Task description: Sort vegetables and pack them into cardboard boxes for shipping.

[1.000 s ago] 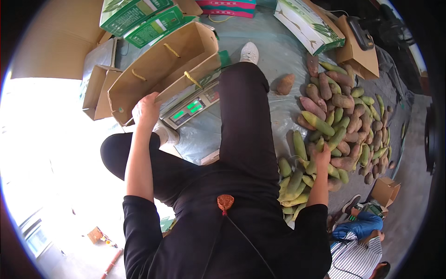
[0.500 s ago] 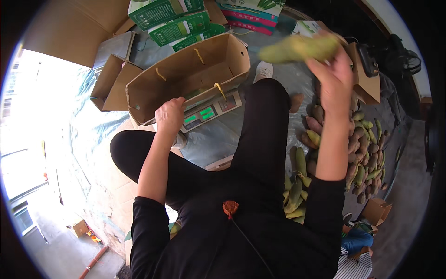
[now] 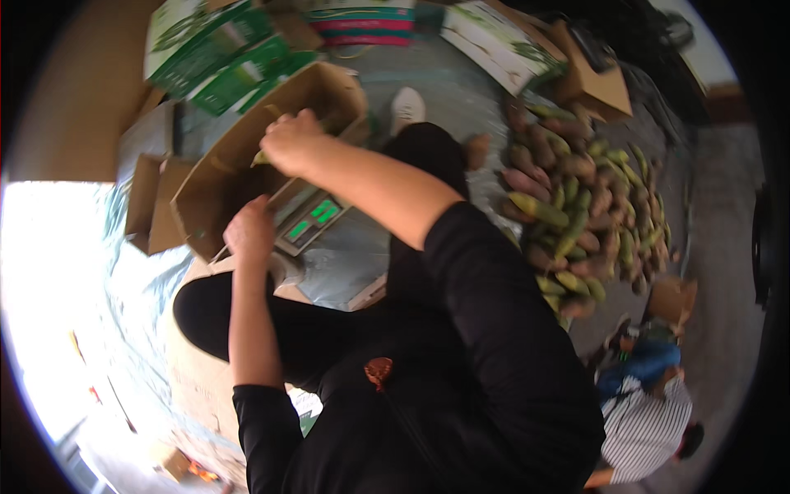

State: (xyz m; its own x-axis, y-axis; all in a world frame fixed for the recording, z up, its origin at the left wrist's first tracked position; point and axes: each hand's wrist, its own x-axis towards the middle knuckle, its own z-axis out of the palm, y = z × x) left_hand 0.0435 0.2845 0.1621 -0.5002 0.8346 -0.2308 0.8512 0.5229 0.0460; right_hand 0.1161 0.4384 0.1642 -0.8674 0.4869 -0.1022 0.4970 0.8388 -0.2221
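The right hand (image 3: 290, 138) is reached across the body and over the open cardboard box (image 3: 247, 177). Its grip is curled narrow around a yellow-green fruit (image 3: 262, 156), of which only a tip is seen below the knuckles, just inside the box mouth. The fruit is held low over the opening, probably so it can be laid in rather than dropped.

The left hand (image 3: 249, 233) is set on the near rim of the box, fingers folded over the cardboard edge. The grip is closed on the rim, apparently to steady the box while the other hand is over it.

The box is seated on a digital scale (image 3: 311, 221) with a green lit display, which is left uncovered at the near side, likely so weight can be read as the box is filled. The flaps are folded outward, keeping the mouth wide.

A large pile of yellow, green and reddish fruit (image 3: 576, 206) is heaped on the floor to the right, within arm's reach of the seated person. Flattened and printed green cartons (image 3: 230, 62) are stacked beyond the box. 1 white shoe (image 3: 407, 107) is seen past the knee. Another person in a striped top (image 3: 646, 428) is crouched at the lower right, well apart from the box.
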